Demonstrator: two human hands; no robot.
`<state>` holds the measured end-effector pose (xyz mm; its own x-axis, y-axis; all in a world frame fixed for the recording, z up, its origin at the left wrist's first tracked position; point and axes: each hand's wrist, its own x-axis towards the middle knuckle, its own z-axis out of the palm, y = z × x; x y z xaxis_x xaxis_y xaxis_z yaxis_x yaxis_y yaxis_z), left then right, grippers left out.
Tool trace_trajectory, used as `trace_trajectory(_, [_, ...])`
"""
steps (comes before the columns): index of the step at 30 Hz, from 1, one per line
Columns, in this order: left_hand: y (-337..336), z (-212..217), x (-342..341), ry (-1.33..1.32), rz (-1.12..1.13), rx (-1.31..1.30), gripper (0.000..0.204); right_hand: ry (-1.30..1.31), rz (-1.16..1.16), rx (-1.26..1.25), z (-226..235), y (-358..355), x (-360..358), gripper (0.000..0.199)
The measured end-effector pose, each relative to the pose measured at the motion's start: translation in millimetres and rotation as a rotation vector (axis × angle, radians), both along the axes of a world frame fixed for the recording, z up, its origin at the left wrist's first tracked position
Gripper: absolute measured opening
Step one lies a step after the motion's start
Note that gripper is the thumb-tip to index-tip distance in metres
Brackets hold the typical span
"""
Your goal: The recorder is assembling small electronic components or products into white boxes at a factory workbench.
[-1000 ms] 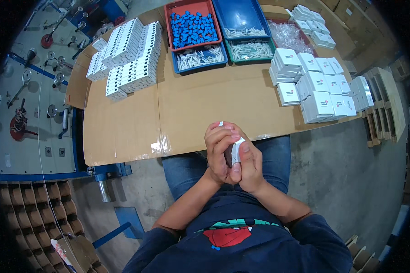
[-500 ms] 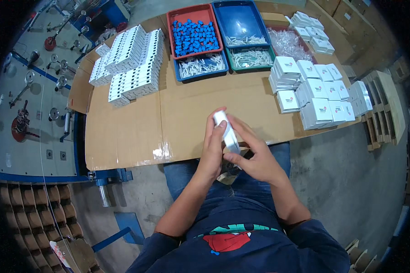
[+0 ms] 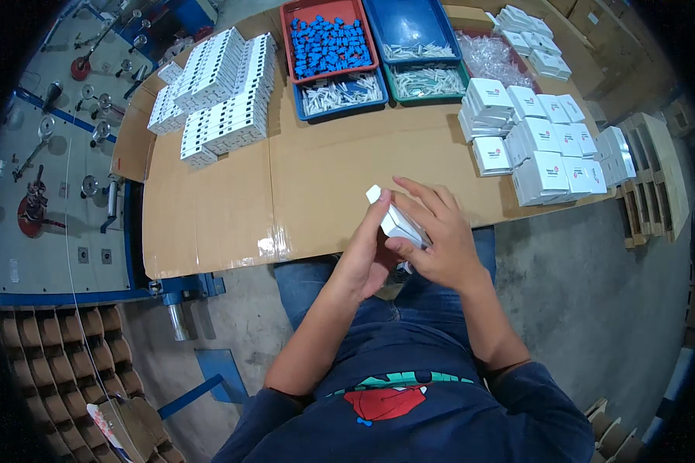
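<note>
While both hands worked at the table's near edge, a small white box [image 3: 396,221] sat gripped between them, tilted, its upper end pointing away over the cardboard top. The left hand [image 3: 363,258] closed around its left side from below, thumb running up along it. The right hand [image 3: 434,239] clamped it from the right, fingers [image 3: 417,202] spread over the top. Beyond them lay bare cardboard table [image 3: 232,208]. Along the right edge, white boxes [image 3: 544,150] stood stacked in a cluster. At the far left corner, rows of white parts [image 3: 220,92] were lined up. At the far edge, a red tray [image 3: 326,42] held blue pieces, with blue trays [image 3: 417,31] just beside it.
</note>
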<state>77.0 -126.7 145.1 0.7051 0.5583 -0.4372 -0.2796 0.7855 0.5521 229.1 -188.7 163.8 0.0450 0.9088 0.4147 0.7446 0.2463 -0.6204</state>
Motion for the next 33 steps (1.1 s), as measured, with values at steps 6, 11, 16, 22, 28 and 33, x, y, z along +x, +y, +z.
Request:
trace_trajectory(6, [-10.4,1.0,1.1,-0.003,0.024,0.011,0.054,0.478,0.212,-0.016,-19.5,0.2,-2.8,0.073])
trace_trajectory(11, [-16.4,8.1,4.0,0.119,0.044,0.151,0.054,0.436,0.246,0.080,-24.7,2.3,-2.2,0.081])
trace_trajectory(16, [-23.4,9.9,8.3,0.061,0.113,0.146,0.052,0.297,0.223,0.133,-31.9,4.3,-3.2,0.079])
trace_trajectory(22, [-28.4,6.7,10.5,0.032,0.132,0.219,0.052,0.263,0.195,0.216,-33.8,2.1,-5.1,0.082])
trace_trajectory(28, [-27.1,-2.6,11.3,0.021,0.195,0.351,0.050,0.373,0.296,0.212,-30.6,4.3,-2.9,0.067])
trace_trajectory(33, [-15.9,-7.3,6.2,0.152,0.365,0.961,0.079,0.770,0.252,0.093,-27.5,-1.9,-7.0,0.067])
